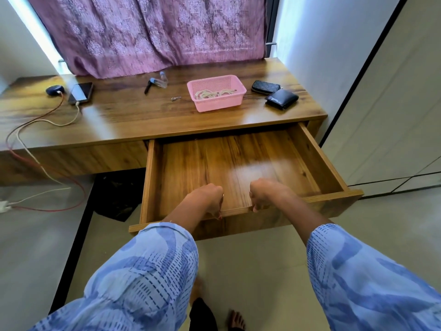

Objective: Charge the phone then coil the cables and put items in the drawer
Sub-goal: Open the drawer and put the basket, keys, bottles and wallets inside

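Note:
The wooden drawer (238, 163) stands pulled far out under the desk, with nothing inside. My left hand (207, 199) and my right hand (265, 194) both grip its front edge (334, 198), fingers curled over the rim. On the desk top, a phone (81, 91) lies at the left with a white cable (59, 123) plugged in. A dark blue earbud case (55, 90) beside it has a red cable (31, 120) attached. A pink basket (216, 91) holds coiled white cables (212, 93).
A black zip pouch (265, 87) and a black wallet (282, 98) lie right of the basket. A pen (148, 86), a small clear bottle (163, 79) and a key (176, 98) lie mid-desk. Purple curtain (155, 32) behind. Both cables run to a floor socket strip (4, 207).

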